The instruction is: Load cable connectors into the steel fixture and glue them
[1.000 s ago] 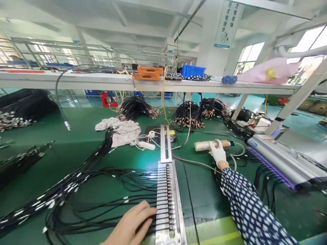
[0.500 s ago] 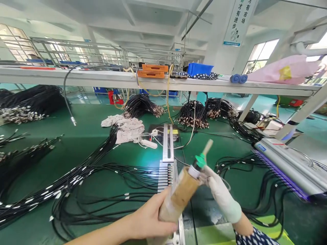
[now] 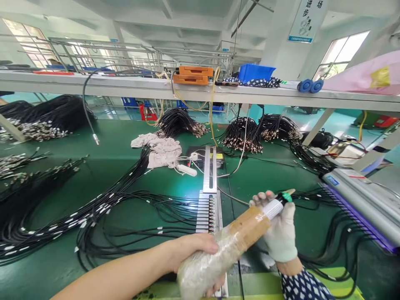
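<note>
My bare left hand [image 3: 196,250] is wrapped round a long holder [image 3: 225,250] bound in clear tape, with brown cardboard at its upper end. A white tube [image 3: 273,209] with a black neck, green collar and pale tip sticks out of it, tilted up to the right. My right hand [image 3: 281,237], in a white glove with bare fingertips, is curled behind the tube, fingers on one side and thumb on the other. Below them, a metal slotted fixture [image 3: 203,214] holds a row of black cable ends [image 3: 211,212]. Part of the fixture is hidden by the holder.
Black cables [image 3: 103,216] with white tags spread left across the green table [image 3: 168,177]. A crumpled white cloth [image 3: 164,150] lies near a black box [image 3: 196,156]. Cable bundles [image 3: 242,133] lie further back under a shelf [image 3: 140,88]. A silver lamp-like bar [image 3: 362,204] stands at right.
The holder has swung from steep to flatter, its tip moving right and down. My right hand has shifted from beside the green collar to behind the tube. The view has turned slightly left.
</note>
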{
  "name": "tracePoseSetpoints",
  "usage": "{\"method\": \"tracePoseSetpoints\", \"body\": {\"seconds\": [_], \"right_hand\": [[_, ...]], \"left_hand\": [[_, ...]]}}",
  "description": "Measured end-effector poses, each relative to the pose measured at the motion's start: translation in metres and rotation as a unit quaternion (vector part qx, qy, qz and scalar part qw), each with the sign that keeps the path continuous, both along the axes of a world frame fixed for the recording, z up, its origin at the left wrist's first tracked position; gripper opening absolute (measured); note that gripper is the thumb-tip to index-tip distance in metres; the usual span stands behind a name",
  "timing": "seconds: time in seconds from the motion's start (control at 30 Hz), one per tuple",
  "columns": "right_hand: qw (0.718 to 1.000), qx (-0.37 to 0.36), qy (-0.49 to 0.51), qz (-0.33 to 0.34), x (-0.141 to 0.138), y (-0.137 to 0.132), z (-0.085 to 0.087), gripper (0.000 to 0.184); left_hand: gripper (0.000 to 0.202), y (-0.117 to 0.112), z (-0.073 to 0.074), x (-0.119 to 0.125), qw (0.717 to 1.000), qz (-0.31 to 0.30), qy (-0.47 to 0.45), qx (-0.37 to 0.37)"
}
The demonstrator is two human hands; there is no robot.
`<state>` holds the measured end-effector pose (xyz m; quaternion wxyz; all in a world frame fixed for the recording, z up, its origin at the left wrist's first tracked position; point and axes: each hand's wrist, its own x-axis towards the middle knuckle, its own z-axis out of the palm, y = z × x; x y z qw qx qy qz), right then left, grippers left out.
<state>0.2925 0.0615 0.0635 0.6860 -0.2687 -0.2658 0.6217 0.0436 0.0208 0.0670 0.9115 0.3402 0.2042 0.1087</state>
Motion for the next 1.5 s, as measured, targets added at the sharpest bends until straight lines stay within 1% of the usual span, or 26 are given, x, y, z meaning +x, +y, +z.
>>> {"method": "tracePoseSetpoints", "body": {"seconds": [0.07,0.13,0.2,0.23,0.3,0.33,0.4,0.47,0.5,0.57,0.6,0.63,0.7,0.73,0.8,0.83,0.9,0.97,1.07,1.1,1.17,1.2,1.27,1.33,1.43,1.5], "right_hand": [[1.0,0.014,0.006,0.012,-0.002,0.001,-0.002,0.063],[0.996,0.019,-0.038,0.08,-0.006,0.001,-0.009,0.076],[0.987,0.027,-0.093,0.126,-0.002,0.003,-0.017,0.072],[0.986,0.034,-0.108,0.123,0.005,0.006,-0.019,0.063],[0.992,0.047,-0.095,0.063,0.031,0.016,-0.018,0.048],[0.995,0.051,-0.076,0.026,0.049,0.021,-0.014,0.042],[0.995,0.062,-0.004,-0.079,0.085,0.028,-0.004,0.035],[0.987,0.075,0.079,-0.12,0.111,0.03,0.005,0.033],[0.983,0.069,0.101,-0.137,0.117,0.029,0.006,0.035],[0.982,0.037,0.098,-0.154,0.116,0.024,0.004,0.042],[0.984,0.016,0.083,-0.155,0.11,0.022,0.001,0.047],[0.987,-0.002,0.063,-0.146,0.103,0.02,-0.002,0.051],[0.994,-0.021,0.024,-0.106,0.089,0.019,-0.011,0.054],[0.996,-0.026,0.004,-0.081,0.083,0.02,-0.014,0.055],[0.998,-0.031,-0.037,-0.041,0.076,0.022,-0.021,0.054],[0.998,-0.028,-0.056,-0.026,0.074,0.023,-0.024,0.054],[0.995,-0.01,-0.099,-0.004,0.069,0.024,-0.03,0.052],[0.989,0.008,-0.149,0.008,0.062,0.024,-0.036,0.049],[0.97,-0.003,-0.237,0.049,0.039,0.029,-0.044,0.042],[0.961,-0.007,-0.267,0.067,0.029,0.033,-0.046,0.041],[0.943,-0.003,-0.318,0.096,0.006,0.042,-0.049,0.043],[0.937,0.003,-0.335,0.103,-0.006,0.048,-0.049,0.043],[0.93,0.01,-0.352,0.104,-0.028,0.061,-0.05,0.043],[0.93,0.009,-0.353,0.098,-0.046,0.073,-0.053,0.043],[0.928,0.012,-0.365,0.079,-0.06,0.081,-0.061,0.039],[0.918,0.037,-0.393,0.049,-0.061,0.081,-0.068,0.03]], "left_hand": [[0.075,0.003,-0.003,0.003,0.999,-0.019,-0.031,-0.021],[0.073,0.006,-0.008,0.006,0.999,0.006,-0.029,-0.027],[0.07,0.007,-0.012,0.008,0.999,0.02,-0.015,-0.036],[0.067,0.008,-0.013,0.008,0.999,0.021,-0.003,-0.037],[0.06,0.01,-0.011,0.006,0.999,0.014,0.035,-0.024],[0.057,0.013,-0.008,0.006,0.998,0.014,0.066,0.0],[0.05,0.026,0.003,0.008,0.982,0.032,0.152,0.111],[0.05,0.051,0.017,0.02,0.939,0.065,0.226,0.252],[0.054,0.068,0.022,0.03,0.914,0.081,0.247,0.311],[0.073,0.106,0.028,0.058,0.873,0.106,0.271,0.392],[0.083,0.125,0.027,0.075,0.838,0.123,0.295,0.443],[0.087,0.142,0.025,0.093,0.745,0.132,0.366,0.542],[0.084,0.167,0.014,0.124,0.664,0.151,0.412,0.605],[0.078,0.174,0.007,0.136,0.636,0.15,0.426,0.626],[0.068,0.178,-0.006,0.145,0.615,0.137,0.426,0.649],[0.066,0.176,-0.011,0.142,0.603,0.129,0.423,0.664],[0.066,0.168,-0.017,0.119,0.586,0.12,0.408,0.689],[0.059,0.156,-0.02,0.08,0.574,0.123,0.393,0.708],[0.033,0.137,-0.026,0.009,0.564,0.146,0.403,0.706],[0.028,0.131,-0.029,-0.013,0.561,0.157,0.415,0.698],[0.026,0.121,-0.038,-0.045,0.558,0.177,0.44,0.681],[0.026,0.117,-0.043,-0.056,0.557,0.184,0.445,0.676],[0.03,0.111,-0.055,-0.066,0.553,0.187,0.442,0.681],[0.032,0.108,-0.067,-0.067,0.535,0.183,0.436,0.7],[0.034,0.103,-0.082,-0.065,0.471,0.167,0.446,0.742],[0.036,0.1,-0.089,-0.065,0.43,0.159,0.447,0.768]]}}
